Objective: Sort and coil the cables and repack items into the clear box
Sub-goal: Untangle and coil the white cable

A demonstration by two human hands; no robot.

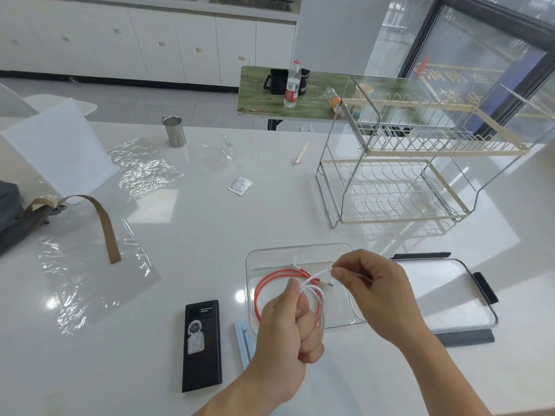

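Cables first: a white cable is being coiled just above the clear box, which sits on the near part of the white counter with an orange-red cable already looped inside it. The left hand has its grip closed in a fist around the gathered white loops, while the right hand pinches the free end of the same cable between thumb and fingertips. The box's lid lies just right of it, and a black power bank lies to its left on the counter. My judgement is that the stiff loops could spring open if the fist loosens, and the trailing end could snag the orange-red coil and drag it out of shape. The power bank carries a small white label and a figure sticker; its writing is too small to read, as is the print on the far sachet.
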